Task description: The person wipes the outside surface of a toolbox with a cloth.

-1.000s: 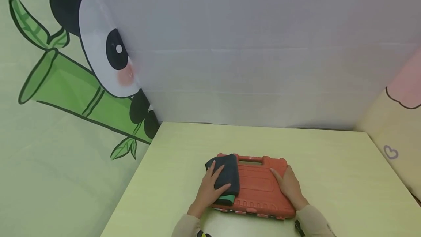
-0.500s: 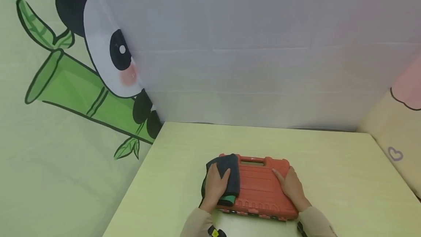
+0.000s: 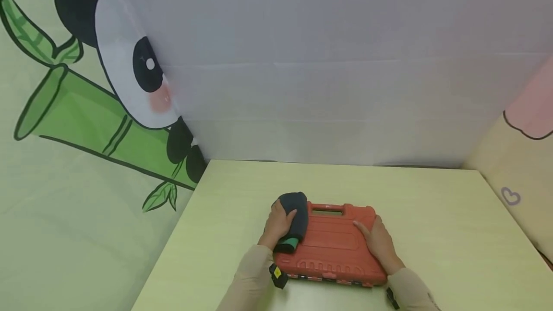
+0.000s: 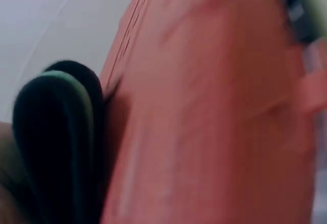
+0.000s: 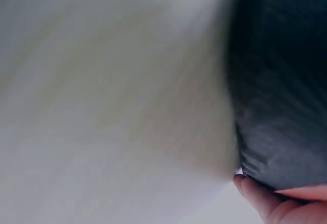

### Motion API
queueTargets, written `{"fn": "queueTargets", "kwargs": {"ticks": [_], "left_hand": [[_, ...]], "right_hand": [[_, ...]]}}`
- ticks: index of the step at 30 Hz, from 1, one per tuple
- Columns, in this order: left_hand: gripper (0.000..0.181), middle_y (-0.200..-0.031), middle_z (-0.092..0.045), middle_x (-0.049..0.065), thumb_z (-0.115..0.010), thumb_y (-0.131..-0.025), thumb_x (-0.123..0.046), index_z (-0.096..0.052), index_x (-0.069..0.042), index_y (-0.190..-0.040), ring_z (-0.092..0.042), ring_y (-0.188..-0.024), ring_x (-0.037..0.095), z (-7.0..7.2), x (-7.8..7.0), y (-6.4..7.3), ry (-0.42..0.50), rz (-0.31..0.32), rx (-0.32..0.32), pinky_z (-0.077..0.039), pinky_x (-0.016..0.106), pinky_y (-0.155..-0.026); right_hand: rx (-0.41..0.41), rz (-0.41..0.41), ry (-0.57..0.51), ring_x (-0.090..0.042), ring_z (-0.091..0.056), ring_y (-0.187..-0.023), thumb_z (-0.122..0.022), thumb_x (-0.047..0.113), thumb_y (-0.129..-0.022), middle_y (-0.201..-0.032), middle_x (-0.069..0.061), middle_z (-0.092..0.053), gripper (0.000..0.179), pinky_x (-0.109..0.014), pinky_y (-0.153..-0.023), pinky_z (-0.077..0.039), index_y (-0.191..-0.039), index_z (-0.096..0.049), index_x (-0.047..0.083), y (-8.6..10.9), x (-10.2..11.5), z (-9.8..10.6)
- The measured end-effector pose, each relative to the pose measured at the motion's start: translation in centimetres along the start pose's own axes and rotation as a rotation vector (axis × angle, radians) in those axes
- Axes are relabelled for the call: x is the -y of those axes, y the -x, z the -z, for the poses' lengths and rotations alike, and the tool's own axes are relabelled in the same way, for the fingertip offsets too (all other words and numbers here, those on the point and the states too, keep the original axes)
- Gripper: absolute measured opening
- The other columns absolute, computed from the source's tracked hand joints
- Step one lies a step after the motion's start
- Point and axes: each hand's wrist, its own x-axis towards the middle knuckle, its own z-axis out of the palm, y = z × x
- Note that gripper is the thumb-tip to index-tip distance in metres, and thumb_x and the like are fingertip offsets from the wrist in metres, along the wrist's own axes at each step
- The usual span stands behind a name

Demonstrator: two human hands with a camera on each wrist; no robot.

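Red case (image 3: 328, 241) rests on the tabletop (image 3: 242, 181), its latches (image 3: 330, 276) facing the person. Right hand (image 3: 382, 246): grip closed on the case's right edge, thumb on the upper face, undersides hidden. Left hand (image 3: 278, 224): grip closed round the dark cloth (image 3: 298, 215), folded over the case's left part, green layer (image 3: 290, 241) showing; full contact with the case cannot be told. Judged good practice: pinch all layers together, lest the fold slip, while the right hand steadies the case. Handle (image 3: 328, 207) at the far edge: unobstructed.
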Motion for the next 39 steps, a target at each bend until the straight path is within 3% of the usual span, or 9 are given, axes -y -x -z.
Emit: {"fn": "queueTargets", "kwargs": {"ticks": [5,11,19,27,31,35,39], "left_hand": [[0.071,-0.136,-0.041,0.029,-0.058,-0.089,-0.037,-0.031,0.007,-0.138,-0.043,-0.123,0.043,-0.2,1.2,-1.5,0.104,0.012,0.012,-0.038,0.053,-0.099],[0.073,-0.132,-0.045,0.032,-0.059,-0.088,-0.038,-0.03,0.005,-0.139,-0.046,-0.119,0.046,-0.2,1.6,-1.3,0.157,0.063,-0.014,-0.039,0.056,-0.096],[0.073,-0.128,-0.046,0.035,-0.058,-0.089,-0.034,-0.027,0.008,-0.139,-0.048,-0.114,0.049,0.1,2.1,1.4,0.172,0.028,-0.054,-0.04,0.057,-0.093],[0.074,-0.126,-0.047,0.036,-0.063,-0.086,-0.033,-0.03,0.01,-0.137,-0.048,-0.114,0.049,0.4,1.9,6.9,0.197,0.058,-0.085,-0.041,0.057,-0.092],[0.073,-0.128,-0.046,0.035,-0.062,-0.086,-0.034,-0.032,0.01,-0.136,-0.047,-0.116,0.048,0.4,1.8,8.8,0.186,0.081,-0.098,-0.04,0.057,-0.093],[0.067,-0.127,-0.045,0.037,-0.058,-0.089,-0.028,-0.031,0.013,-0.134,-0.047,-0.115,0.049,0.4,1.5,9.2,0.17,0.043,-0.092,-0.04,0.057,-0.093],[0.06,-0.12,-0.05,0.039,-0.058,-0.089,-0.018,-0.032,0.018,-0.13,-0.052,-0.107,0.05,0.8,0.8,8.2,0.14,-0.027,-0.079,-0.044,0.057,-0.087]], "right_hand": [[0.033,0.002,-0.066,-0.038,-0.054,-0.097,-0.048,0.056,-0.088,-0.12,-0.038,-0.044,0.096,-0.051,-0.081,-0.046,-0.136,-0.013,-0.018,0.2,0.0,-0.3],[0.027,-0.014,-0.091,-0.045,-0.052,-0.104,-0.049,0.049,-0.09,-0.123,-0.042,-0.041,0.091,-0.054,-0.085,-0.044,-0.136,-0.01,-0.019,0.0,0.4,-0.6],[0.009,-0.032,-0.063,-0.05,-0.05,-0.107,-0.044,0.046,-0.093,-0.123,-0.044,-0.039,0.084,-0.055,-0.085,-0.044,-0.134,-0.013,-0.021,-0.5,0.9,-0.4],[-0.003,-0.046,-0.019,-0.048,-0.053,-0.101,-0.039,0.05,-0.094,-0.121,-0.045,-0.041,0.086,-0.054,-0.081,-0.046,-0.133,-0.014,-0.022,-0.9,0.8,0.2],[-0.007,-0.055,-0.008,-0.044,-0.056,-0.095,-0.04,0.049,-0.094,-0.117,-0.042,-0.045,0.083,-0.053,-0.078,-0.047,-0.132,-0.018,-0.021,-1.0,0.7,0.3],[-0.013,-0.052,0.03,-0.041,-0.057,-0.09,-0.039,0.051,-0.094,-0.115,-0.041,-0.047,0.082,-0.051,-0.073,-0.048,-0.131,-0.021,-0.021,-1.2,0.5,0.6],[-0.016,-0.04,0.038,-0.042,-0.057,-0.088,-0.041,0.051,-0.093,-0.113,-0.041,-0.048,0.082,-0.052,-0.073,-0.047,-0.131,-0.021,-0.02,-1.4,0.3,0.9]]}}
